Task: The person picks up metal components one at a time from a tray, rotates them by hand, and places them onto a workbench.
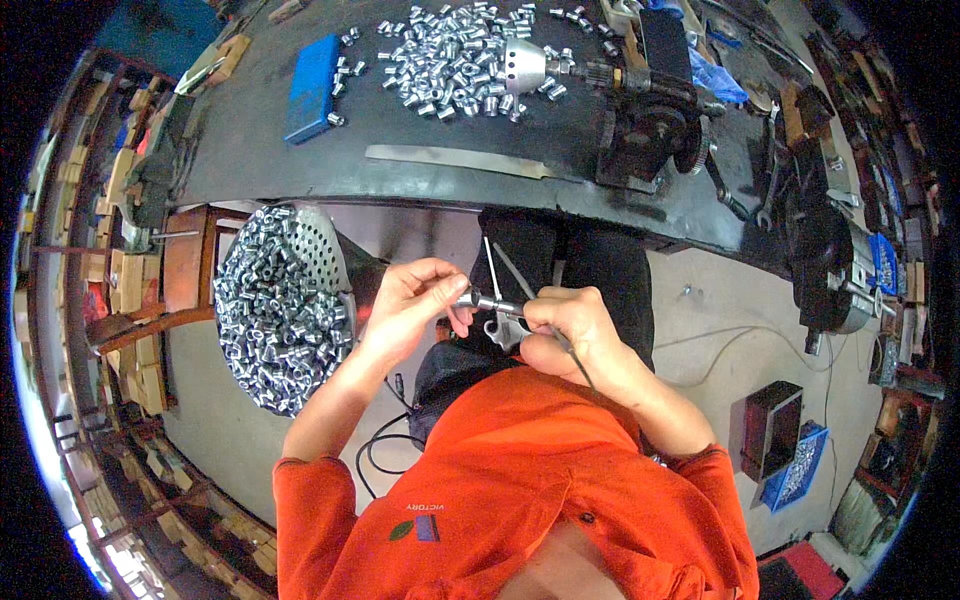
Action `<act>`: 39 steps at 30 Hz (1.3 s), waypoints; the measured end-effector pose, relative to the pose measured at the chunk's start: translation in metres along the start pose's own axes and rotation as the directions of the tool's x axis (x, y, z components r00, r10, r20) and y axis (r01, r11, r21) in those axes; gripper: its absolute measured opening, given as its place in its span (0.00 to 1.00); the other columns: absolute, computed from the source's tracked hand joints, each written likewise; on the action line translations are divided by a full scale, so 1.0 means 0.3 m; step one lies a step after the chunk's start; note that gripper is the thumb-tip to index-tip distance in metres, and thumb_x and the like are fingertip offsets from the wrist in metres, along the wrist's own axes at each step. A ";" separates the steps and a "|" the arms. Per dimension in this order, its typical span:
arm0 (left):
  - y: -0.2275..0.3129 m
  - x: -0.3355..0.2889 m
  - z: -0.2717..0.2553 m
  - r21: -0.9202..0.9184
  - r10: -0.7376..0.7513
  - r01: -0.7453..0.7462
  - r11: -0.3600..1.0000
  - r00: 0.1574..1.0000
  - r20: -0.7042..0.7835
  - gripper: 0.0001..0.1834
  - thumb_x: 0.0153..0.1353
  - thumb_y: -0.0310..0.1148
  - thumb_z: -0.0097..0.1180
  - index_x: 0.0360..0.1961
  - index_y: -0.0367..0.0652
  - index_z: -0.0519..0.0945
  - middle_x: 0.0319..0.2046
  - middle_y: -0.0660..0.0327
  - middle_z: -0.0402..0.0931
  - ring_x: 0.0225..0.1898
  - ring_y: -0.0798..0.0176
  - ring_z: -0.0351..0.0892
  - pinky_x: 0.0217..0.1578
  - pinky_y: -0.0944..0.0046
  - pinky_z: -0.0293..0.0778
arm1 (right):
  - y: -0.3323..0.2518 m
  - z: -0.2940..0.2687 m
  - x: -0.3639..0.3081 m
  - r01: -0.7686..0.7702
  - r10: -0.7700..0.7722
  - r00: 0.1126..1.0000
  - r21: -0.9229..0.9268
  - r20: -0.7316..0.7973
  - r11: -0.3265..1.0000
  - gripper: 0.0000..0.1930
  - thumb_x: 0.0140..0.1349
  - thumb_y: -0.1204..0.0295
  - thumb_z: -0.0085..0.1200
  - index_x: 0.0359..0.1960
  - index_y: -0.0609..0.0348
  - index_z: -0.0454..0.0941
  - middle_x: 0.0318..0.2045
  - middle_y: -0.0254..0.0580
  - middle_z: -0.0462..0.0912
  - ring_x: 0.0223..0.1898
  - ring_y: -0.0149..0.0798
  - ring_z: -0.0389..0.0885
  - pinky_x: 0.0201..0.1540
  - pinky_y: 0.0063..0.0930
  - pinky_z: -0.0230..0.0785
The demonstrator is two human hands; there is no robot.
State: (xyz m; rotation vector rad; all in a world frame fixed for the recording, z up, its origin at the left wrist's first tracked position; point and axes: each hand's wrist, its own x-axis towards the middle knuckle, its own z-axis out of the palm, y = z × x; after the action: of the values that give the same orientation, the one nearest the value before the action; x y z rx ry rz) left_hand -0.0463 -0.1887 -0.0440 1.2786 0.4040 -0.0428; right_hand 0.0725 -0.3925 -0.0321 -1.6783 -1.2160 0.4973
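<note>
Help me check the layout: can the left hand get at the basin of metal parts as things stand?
Probably yes: the basin sits just left of the left hand, with nothing visible blocking the way, though that hand is holding a small metal piece.

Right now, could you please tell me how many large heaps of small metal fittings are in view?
2: one heap on the dark bench, a second heap in the perforated container, left of the left hand. Others may be hidden.
</note>
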 end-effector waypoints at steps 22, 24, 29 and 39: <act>0.041 -0.009 0.051 0.187 0.062 -0.089 0.978 0.987 0.147 0.14 0.55 0.21 0.58 0.43 0.33 0.74 0.30 0.59 0.77 0.29 0.69 0.77 0.30 0.69 0.76 | -0.001 0.024 -0.022 -0.014 0.013 0.998 -0.016 -0.069 1.000 0.07 0.39 0.72 0.56 0.17 0.58 0.71 0.16 0.45 0.72 0.19 0.50 0.73 0.21 0.38 0.64; 0.051 -0.003 0.030 0.231 0.094 -0.128 0.964 0.983 0.155 0.13 0.55 0.21 0.58 0.42 0.33 0.73 0.30 0.60 0.76 0.29 0.69 0.77 0.30 0.69 0.75 | 0.027 0.014 -0.037 -0.045 0.048 0.998 0.046 -0.052 0.998 0.07 0.38 0.73 0.56 0.17 0.58 0.70 0.16 0.45 0.72 0.19 0.49 0.73 0.21 0.35 0.63; 0.064 0.042 -0.015 0.892 0.512 -0.278 0.356 0.857 0.063 0.12 0.41 0.24 0.58 0.31 0.40 0.78 0.24 0.60 0.72 0.19 0.62 0.73 0.22 0.65 0.70 | -0.046 -0.046 -0.070 0.043 -0.040 0.999 0.109 -0.033 0.993 0.15 0.39 0.71 0.57 0.14 0.58 0.60 0.15 0.42 0.64 0.16 0.45 0.66 0.19 0.34 0.56; 0.038 0.050 -0.014 0.936 0.539 -0.261 0.238 0.836 0.096 0.12 0.36 0.26 0.60 0.27 0.44 0.77 0.23 0.60 0.70 0.22 0.52 0.74 0.23 0.56 0.71 | -0.108 -0.026 -0.042 0.212 -0.223 0.974 0.210 0.031 0.954 0.16 0.39 0.72 0.56 0.14 0.58 0.57 0.14 0.41 0.58 0.14 0.45 0.61 0.18 0.36 0.50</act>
State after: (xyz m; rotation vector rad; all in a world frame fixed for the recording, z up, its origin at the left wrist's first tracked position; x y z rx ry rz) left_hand -0.0306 -0.1786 -0.0394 2.5770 0.2141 0.4200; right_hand 0.0572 -0.4062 -0.0030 -1.3458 -1.3238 0.5161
